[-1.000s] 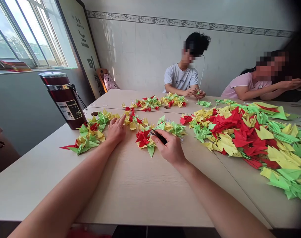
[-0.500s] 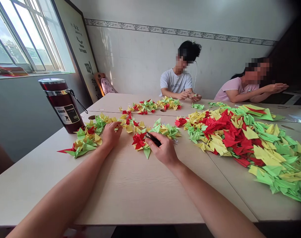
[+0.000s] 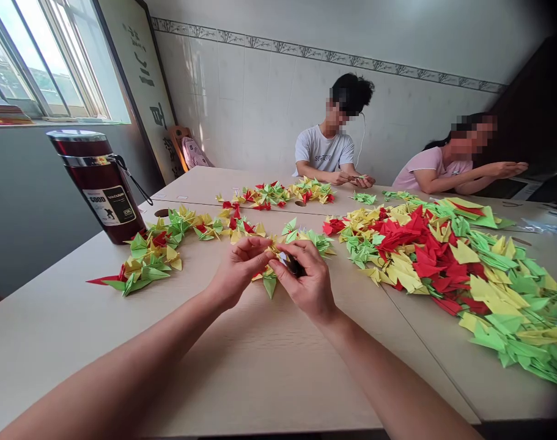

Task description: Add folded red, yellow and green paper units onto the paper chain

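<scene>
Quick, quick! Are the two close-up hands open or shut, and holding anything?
Left hand: curled; can't tell whether it's pinching anything.
Right hand: closed, holding a small black tool.

Facing a table [image 3: 241, 373], having a flask [image 3: 99, 189] standing left, a folded-paper heap [image 3: 443, 256] lying right, folded-paper clusters [image 3: 152, 260] lying between, two co-workers [image 3: 326, 150] sitting beyond.

At mid-frame the right hand [image 3: 308, 278] covers most of a dark tool [image 3: 297, 266] — its kind cannot be told — and whether the left hand [image 3: 238, 272] pinches the yellow paper [image 3: 273, 249] beside it is unclear. Both hands hide part of the folded-paper cluster [image 3: 269, 286] behind them. The paper pile [image 3: 457, 263] runs off the right edge, the window [image 3: 42, 58] off the upper left, both forearms [image 3: 145, 348] off the bottom
</scene>
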### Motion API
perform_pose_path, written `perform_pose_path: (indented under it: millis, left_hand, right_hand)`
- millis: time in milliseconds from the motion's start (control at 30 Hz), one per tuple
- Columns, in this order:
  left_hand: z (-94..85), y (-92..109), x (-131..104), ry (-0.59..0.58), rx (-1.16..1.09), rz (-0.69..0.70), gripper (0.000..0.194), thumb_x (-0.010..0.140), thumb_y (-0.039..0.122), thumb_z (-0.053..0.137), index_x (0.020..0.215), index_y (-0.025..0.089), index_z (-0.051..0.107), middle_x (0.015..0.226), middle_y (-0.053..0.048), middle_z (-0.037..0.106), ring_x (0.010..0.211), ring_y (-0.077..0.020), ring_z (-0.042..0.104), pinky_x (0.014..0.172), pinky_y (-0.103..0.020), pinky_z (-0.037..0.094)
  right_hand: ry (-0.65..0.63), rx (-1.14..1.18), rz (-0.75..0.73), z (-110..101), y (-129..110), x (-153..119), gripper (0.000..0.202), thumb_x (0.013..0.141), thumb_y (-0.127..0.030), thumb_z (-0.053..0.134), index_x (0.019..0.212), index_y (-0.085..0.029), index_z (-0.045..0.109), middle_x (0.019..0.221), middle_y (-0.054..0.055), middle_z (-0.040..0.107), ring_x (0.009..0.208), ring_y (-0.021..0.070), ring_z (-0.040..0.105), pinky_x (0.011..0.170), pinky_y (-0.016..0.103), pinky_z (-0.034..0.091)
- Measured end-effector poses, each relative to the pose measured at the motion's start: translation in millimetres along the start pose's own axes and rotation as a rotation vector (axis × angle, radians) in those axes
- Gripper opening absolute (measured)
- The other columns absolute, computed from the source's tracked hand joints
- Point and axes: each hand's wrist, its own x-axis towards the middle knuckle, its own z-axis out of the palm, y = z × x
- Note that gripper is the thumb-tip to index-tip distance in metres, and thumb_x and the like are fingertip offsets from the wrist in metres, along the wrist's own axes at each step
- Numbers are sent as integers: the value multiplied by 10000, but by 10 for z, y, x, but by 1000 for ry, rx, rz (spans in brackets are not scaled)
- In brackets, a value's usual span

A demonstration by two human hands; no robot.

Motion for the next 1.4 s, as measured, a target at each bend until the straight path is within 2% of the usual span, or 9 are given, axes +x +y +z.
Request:
perform_pose_path:
  millis: [200,367,433,567,700,833,1000,1100,1400]
  left_hand:
    - [-74,6,42,-82,134,88,244,649,285,743,778,158,579,710,-1,668,689,-115,623,667,-238,491]
    - [-88,14,41,-167,321,120,302,702,358,686,924,167,613,770,-27,686,757,-147,634,721,-273,501]
    - [-91,16,38,-177,370,107,310,702,382,679,915,162,631,804,-40,691,771,-153,633,724,-271,502]
    - [-125,7,60,-155,336,44,284,669,386,707,817,153,643,780,-34,685,728,-140,625,699,-262,502]
    - [-155,-7,80,-141,277,-11,267,641,365,736,737,139,631,700,-10,658,640,-106,591,639,-231,483]
    - [-130,4,57,-135,269,23,277,632,374,740,706,138,615,665,-1,636,618,-99,574,600,-216,466]
    - [-132,24,74,26,322,107,302,615,403,741,700,152,596,641,4,634,589,-102,575,558,-211,464]
    - [-177,24,116,88,333,139,294,616,391,741,708,159,587,648,0,644,603,-119,595,560,-225,477]
    - [-138,41,86,13,353,120,322,608,409,739,713,150,577,641,11,620,569,-92,566,527,-203,455]
  right_hand:
    - [-44,-27,99,6,39,1,171,797,-257,597,959,-237,645,947,61,534,916,181,575,812,315,500]
    - [-46,20,96,0,46,32,112,792,-212,557,870,-212,637,927,65,587,880,183,594,800,319,503]
    - [-70,48,100,6,39,35,108,800,-196,533,859,-206,623,895,59,618,851,175,605,778,305,508]
    - [-111,55,126,26,27,17,95,806,-197,518,831,-200,610,820,40,644,781,163,616,721,282,515]
    - [-76,95,196,36,17,-11,100,789,-217,551,872,-194,601,829,38,672,748,159,634,685,268,527]
    - [-83,98,212,40,6,-19,149,788,-215,551,932,-206,591,861,36,679,762,160,642,688,272,533]
    - [-66,-31,213,45,7,-15,303,750,-266,619,1038,-186,575,906,67,658,806,178,634,706,292,536]
    - [-122,-23,192,49,12,-20,265,762,-262,609,1019,-198,600,942,65,673,845,183,635,749,303,531]
    - [-171,-40,177,53,53,-30,236,822,-265,563,1040,-226,647,954,45,698,849,182,650,767,300,520]
